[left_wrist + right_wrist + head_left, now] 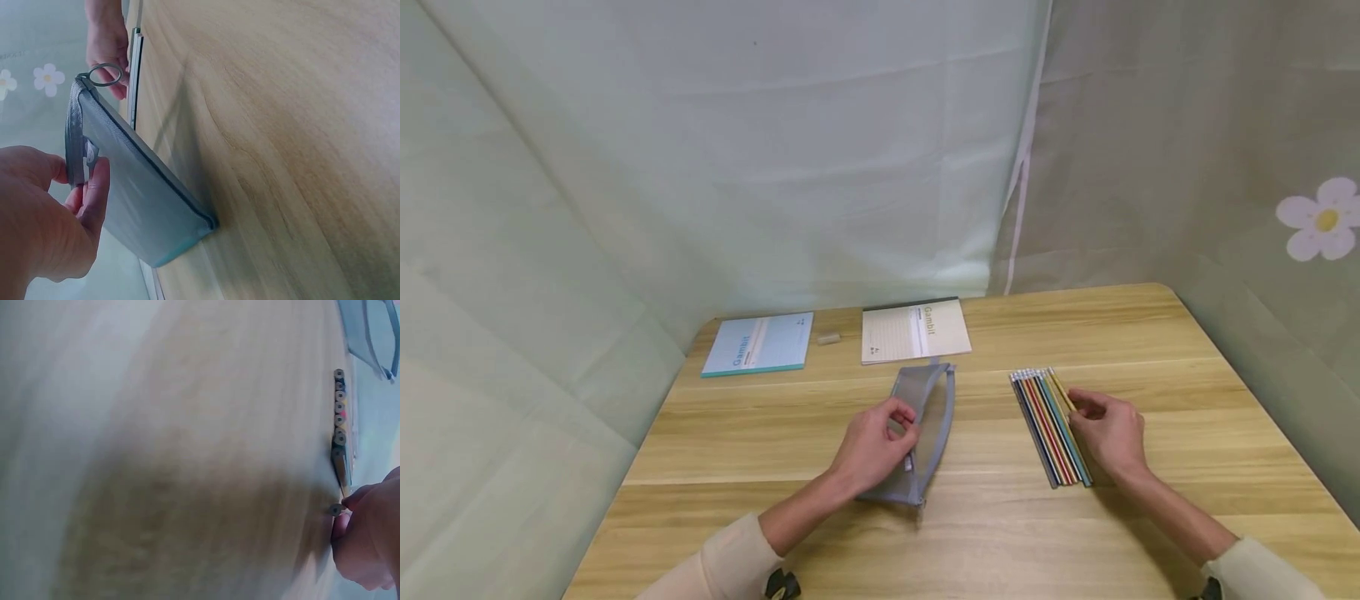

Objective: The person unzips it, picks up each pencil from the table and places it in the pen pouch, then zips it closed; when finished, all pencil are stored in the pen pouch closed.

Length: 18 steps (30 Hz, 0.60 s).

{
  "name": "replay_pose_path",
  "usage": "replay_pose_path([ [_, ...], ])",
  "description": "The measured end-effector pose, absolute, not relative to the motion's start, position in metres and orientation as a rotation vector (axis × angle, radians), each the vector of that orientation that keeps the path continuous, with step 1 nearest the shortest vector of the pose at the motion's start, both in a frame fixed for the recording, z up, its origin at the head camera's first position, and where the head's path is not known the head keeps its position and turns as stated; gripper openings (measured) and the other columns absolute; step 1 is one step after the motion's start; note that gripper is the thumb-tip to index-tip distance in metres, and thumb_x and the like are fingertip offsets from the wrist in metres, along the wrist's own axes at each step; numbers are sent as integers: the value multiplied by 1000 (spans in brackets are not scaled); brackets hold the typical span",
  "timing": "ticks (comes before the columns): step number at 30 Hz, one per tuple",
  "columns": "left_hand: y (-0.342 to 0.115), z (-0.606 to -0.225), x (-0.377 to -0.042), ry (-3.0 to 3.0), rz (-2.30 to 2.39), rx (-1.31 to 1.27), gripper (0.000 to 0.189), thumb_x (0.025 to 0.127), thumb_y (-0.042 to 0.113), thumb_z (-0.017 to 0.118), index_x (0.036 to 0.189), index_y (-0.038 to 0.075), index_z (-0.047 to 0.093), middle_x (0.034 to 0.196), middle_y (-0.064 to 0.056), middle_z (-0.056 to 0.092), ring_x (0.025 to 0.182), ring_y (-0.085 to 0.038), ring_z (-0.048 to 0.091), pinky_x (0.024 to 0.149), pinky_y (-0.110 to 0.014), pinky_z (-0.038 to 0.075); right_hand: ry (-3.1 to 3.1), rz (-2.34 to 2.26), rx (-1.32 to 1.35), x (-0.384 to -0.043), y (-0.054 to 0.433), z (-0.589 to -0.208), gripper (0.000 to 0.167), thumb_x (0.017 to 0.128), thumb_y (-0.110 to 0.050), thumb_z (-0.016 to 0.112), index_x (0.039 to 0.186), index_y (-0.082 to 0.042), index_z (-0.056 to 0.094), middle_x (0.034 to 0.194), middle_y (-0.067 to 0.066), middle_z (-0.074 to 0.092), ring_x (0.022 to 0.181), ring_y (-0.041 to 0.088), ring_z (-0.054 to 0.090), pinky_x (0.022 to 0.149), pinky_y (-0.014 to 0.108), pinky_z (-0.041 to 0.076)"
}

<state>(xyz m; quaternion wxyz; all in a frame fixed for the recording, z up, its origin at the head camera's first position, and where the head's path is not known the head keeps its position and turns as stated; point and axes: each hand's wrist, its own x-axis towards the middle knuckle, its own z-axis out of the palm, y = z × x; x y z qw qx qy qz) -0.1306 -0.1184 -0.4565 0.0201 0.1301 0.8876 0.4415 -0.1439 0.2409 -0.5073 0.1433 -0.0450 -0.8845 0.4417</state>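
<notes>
My left hand [874, 443] pinches the upper edge of a grey zippered pencil case [917, 383], whose mouth gapes beside the fingers. In the left wrist view the case [140, 187] is propped on its edge, with a ring [105, 74] at its top corner. To the right lies a flat row of pencils [1047, 429] in several colours, side by side. My right hand [1111, 431] pinches a yellow pencil [1060, 387] at the row's right side. In the right wrist view that pencil's end [336, 510] shows at the fingertips, apart from the others.
A blue notebook [760, 346] lies at the back left of the wooden table [985, 542]. Beside it is a small eraser-like block [828, 339]. A cream notebook [917, 332] lies behind the pencil case. Fabric curtains [850, 167] hang around the table.
</notes>
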Motion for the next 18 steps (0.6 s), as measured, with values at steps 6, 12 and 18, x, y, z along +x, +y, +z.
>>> replay_pose_path([
  [6, -119, -457, -131, 2754, 1374, 407, 9, 95, 10, 72, 104, 11, 71, 95, 0, 71, 68, -5, 67, 58, -25, 59, -2615, 1483, -211, -147, 246, -498, 35, 92, 6, 72, 127, 11, 70, 114, 27, 75, 85, 6, 69, 69, 10, 53],
  [12, -119, -457, -131, 2747, 1376, 398, 9, 95, 10, 72, 104, 11, 71, 96, 0, 71, 69, -6, 68, 59, -25, 59, -2582, 1748, -307, -154, 250, -485, 41, 100, 4, 65, 139, 13, 60, 135, 32, 64, 90, -8, 62, 74, 14, 56],
  [18, -119, -457, -131, 2743, 1382, 389, 10, 95, 10, 72, 104, 11, 72, 96, 0, 71, 69, -6, 68, 58, -25, 59, -2582, 1808, -301, -162, 248, -470, 43, 103, -1, 61, 145, 8, 58, 137, 29, 64, 91, -2, 59, 71, 19, 54],
])
